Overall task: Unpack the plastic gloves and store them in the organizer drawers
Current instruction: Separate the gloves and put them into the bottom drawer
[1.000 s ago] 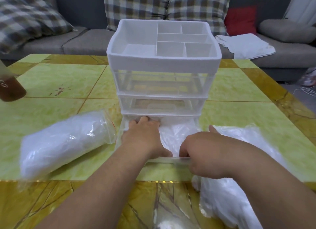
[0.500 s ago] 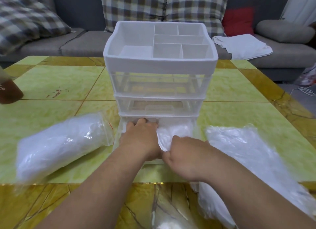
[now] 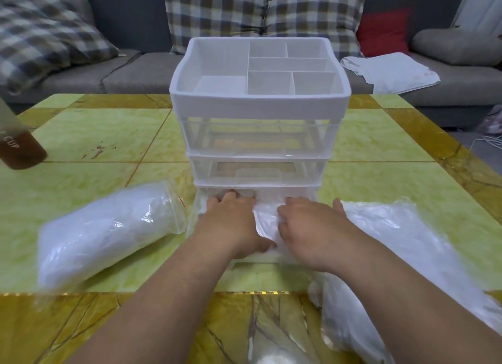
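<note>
Right hand (image 3: pixel 307 225) has left the drawer's front rim and moved forward; it now lies palm-down on the plastic gloves (image 3: pixel 265 219), beside the left hand (image 3: pixel 231 222), which keeps its place. Fingers of both hands are extended and pressing flat; neither grasps anything. Left fingertips reach the back of the opening, under the frame.

Gloves: thin, translucent white film, crumpled, packed into the bottom drawer (image 3: pixel 255 259). The drawer is clear plastic, pulled out toward the person, with a slot handle in its front lip. No long axis can be read from the wad.

Organizer (image 3: pixel 258 105): white, matte, rounded-square top tray with partitions, over three clear drawers; the upper two are closed.

Glove bag (image 3: pixel 108 233), left of the drawer: glossy clear zip bag, stuffed into a fat roll, long axis near-left to far-right, mouth toward the organizer. Loose gloves (image 3: pixel 394 241) sprawl on the right, wrinkled and shapeless.

All rests on a table (image 3: pixel 95 135) of polished yellow-green tiles. Brown bottle (image 3: pixel 19 149) at far left.
</note>
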### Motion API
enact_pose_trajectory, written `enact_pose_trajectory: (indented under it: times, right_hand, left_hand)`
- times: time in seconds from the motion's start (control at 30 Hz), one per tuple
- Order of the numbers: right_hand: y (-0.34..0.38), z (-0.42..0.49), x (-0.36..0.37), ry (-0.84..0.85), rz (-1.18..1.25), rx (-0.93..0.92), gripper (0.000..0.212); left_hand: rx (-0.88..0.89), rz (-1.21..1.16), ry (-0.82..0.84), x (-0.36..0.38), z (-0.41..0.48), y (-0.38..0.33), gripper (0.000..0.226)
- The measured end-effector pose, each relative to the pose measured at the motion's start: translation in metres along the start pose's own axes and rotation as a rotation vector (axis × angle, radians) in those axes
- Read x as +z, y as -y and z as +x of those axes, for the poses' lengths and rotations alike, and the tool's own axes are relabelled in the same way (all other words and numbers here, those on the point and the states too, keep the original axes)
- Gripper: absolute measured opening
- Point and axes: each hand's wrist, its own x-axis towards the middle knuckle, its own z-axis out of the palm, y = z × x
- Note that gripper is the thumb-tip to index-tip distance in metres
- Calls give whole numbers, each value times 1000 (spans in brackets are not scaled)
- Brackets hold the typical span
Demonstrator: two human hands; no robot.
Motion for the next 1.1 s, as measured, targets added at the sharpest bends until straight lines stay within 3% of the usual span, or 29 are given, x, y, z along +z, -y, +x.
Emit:
enact_pose_trajectory:
  times: [0.13, 0.3, 0.43, 0.53, 0.7, 0.83, 0.9, 1.0, 1.1]
  right_hand:
    - [-3, 11, 11, 6, 12, 5, 8]
    - [-3, 12, 13, 16, -7, 19, 9]
    - [-3, 14, 14, 9, 18, 20, 9]
    - [-3, 16, 13, -6, 63, 40, 30]
    - [-4, 10, 9, -62, 106, 44, 35]
    - [-11, -3, -10, -213, 218, -16, 31]
    - [-20, -15, -21, -301, 317, -16, 31]
    - [-42, -32, -34, -410, 504, 61, 33]
    - [-70, -44, -39, -500, 634, 161, 33]
  left_hand:
    - [41, 21, 4, -20, -16, 3, 67]
    - [-86, 217, -102, -26, -27, 17, 32]
    - [-109, 439, -100, -22, -31, 18, 29]
    - [-96, 480, -143, -22, -28, 21, 36]
    - [-89, 384, -213, -29, -31, 23, 44]
    - [54, 133, -340, -33, -30, 1, 32]
    - [106, 0, -263, -28, -28, -11, 27]
    - [119, -19, -94, -17, -25, -21, 24]
    - [169, -80, -129, -15, -27, -30, 21]
